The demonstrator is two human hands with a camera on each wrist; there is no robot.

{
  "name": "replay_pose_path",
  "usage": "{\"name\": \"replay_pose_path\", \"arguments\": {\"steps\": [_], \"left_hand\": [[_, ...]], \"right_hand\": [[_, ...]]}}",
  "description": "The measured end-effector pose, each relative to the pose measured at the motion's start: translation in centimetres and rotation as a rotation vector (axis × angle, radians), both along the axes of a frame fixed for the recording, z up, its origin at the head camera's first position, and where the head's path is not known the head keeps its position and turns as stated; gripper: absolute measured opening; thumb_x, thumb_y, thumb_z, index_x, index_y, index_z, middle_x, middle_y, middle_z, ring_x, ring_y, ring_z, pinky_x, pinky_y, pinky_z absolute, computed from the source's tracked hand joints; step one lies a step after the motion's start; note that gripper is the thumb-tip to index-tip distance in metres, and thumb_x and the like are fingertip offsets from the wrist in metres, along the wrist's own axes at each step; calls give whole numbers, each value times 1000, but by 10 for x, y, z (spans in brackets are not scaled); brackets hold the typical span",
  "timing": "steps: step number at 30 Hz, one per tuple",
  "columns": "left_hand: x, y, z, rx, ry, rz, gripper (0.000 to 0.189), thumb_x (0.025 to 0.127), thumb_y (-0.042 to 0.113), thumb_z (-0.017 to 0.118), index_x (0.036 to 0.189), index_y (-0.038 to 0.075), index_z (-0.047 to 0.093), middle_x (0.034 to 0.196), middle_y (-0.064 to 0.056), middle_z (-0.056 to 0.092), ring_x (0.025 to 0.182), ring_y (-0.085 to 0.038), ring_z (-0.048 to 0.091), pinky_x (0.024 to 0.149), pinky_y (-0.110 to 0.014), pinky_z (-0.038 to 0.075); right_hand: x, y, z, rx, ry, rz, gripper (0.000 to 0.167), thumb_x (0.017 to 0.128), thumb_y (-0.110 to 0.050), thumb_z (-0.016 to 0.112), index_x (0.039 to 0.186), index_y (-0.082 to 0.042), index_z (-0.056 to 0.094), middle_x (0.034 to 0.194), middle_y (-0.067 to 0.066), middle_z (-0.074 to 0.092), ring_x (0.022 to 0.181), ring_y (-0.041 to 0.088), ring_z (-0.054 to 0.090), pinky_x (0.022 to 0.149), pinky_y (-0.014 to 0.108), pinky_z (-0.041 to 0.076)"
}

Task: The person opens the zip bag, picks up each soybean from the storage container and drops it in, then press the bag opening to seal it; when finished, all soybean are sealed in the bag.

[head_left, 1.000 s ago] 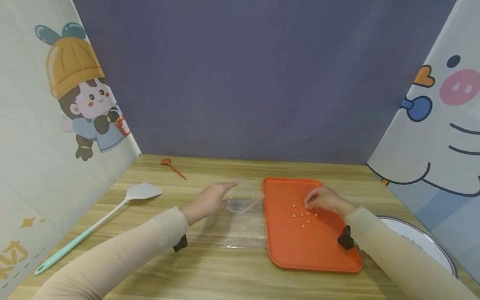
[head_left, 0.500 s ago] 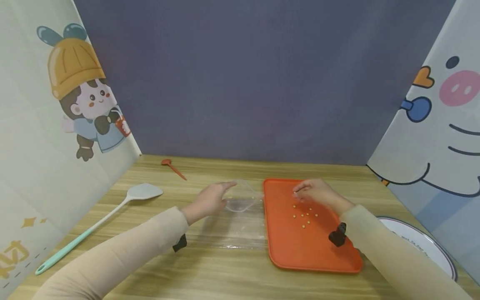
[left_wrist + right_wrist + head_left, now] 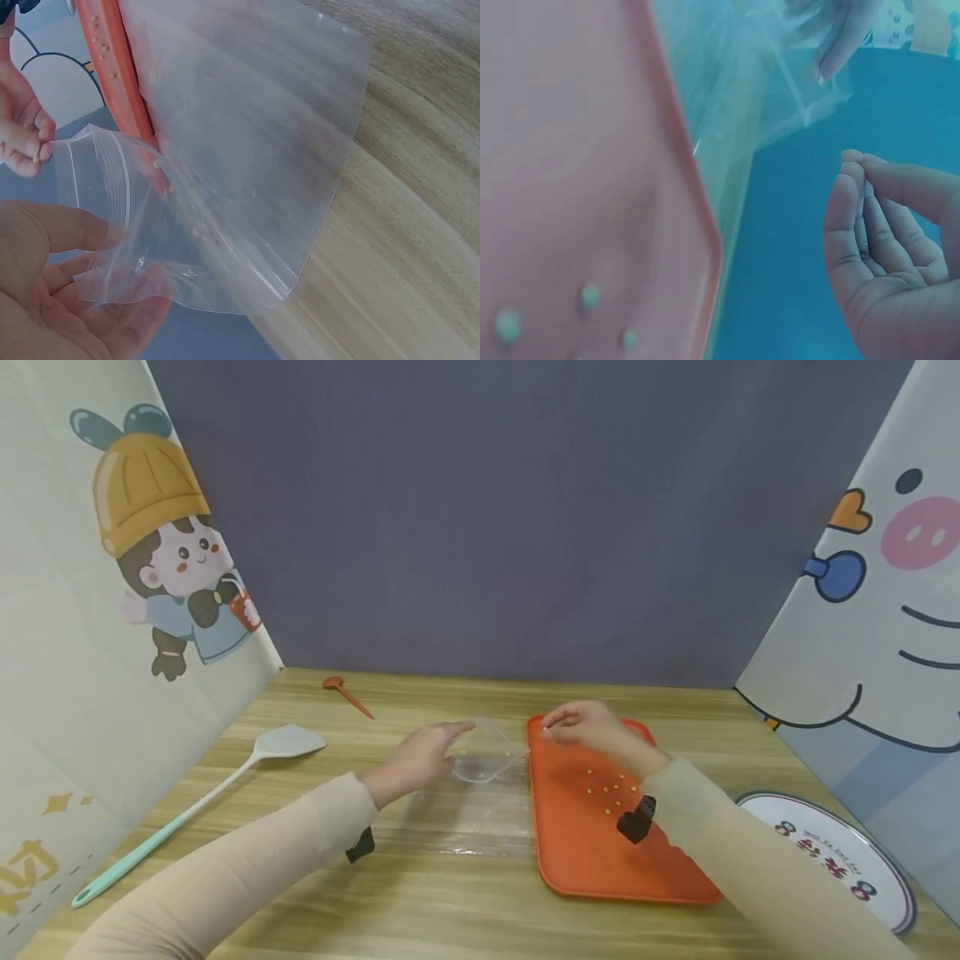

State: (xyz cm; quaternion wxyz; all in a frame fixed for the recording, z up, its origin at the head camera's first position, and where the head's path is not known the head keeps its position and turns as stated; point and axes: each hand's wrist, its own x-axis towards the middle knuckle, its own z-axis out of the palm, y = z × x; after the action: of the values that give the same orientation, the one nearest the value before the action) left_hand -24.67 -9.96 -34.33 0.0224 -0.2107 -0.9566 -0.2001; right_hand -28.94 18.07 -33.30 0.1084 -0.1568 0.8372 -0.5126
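Step in hand, as judged: transfer of one small, round, yellowish pellet [image 3: 36, 159], pinched by the right hand [image 3: 592, 728] above the rimmed, smooth orange rectangular tray [image 3: 600, 864]. The left hand [image 3: 420, 760] grips the gaping mouth of the clear, flexible plastic zip bag [image 3: 476, 822], beside the tray on the wood-grain tabletop [image 3: 375, 902]. Next move likely requires aligning the pinch with the mouth, then releasing.

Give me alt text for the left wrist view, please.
A left hand holds open a clear zip bag; near its mouth, a right hand pinches a small tan piece. An orange tray lies alongside on a wood-grain table.
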Motion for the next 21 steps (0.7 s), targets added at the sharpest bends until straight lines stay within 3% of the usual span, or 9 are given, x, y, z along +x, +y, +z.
{"name": "replay_pose_path", "arguments": {"steps": [6,15,19,21], "left_hand": [[0,0,0,-10,22,-13,66,81,-6,66,143,10,48,139,-14,55,95,-22,61,82,-33,51],[-3,-1,0,0,25,-18,66,81,-6,65,142,10,48,138,-13,56,79,-17,59,78,-31,50],[-2,-2,1,15,-5,-17,66,81,-6,65,143,10,47,140,-14,55,58,-13,49,69,-28,49],[-1,-2,2,13,-11,-16,67,81,-7,65,144,10,46,140,-14,55,54,-10,45,66,-26,48]], "right_hand": [[1,-25,7,-20,33,28,27,86,-12,71,109,3,67,97,14,74,77,13,68,83,44,57],[0,-53,9,-38,47,57,25,85,-8,72,106,6,68,83,3,73,72,19,65,70,36,58],[1,-63,8,-33,57,53,22,84,-8,74,102,5,70,81,5,72,70,20,64,74,47,57],[1,-67,8,-18,65,48,20,84,-8,74,100,3,71,81,6,73,72,23,66,79,52,56]]}}
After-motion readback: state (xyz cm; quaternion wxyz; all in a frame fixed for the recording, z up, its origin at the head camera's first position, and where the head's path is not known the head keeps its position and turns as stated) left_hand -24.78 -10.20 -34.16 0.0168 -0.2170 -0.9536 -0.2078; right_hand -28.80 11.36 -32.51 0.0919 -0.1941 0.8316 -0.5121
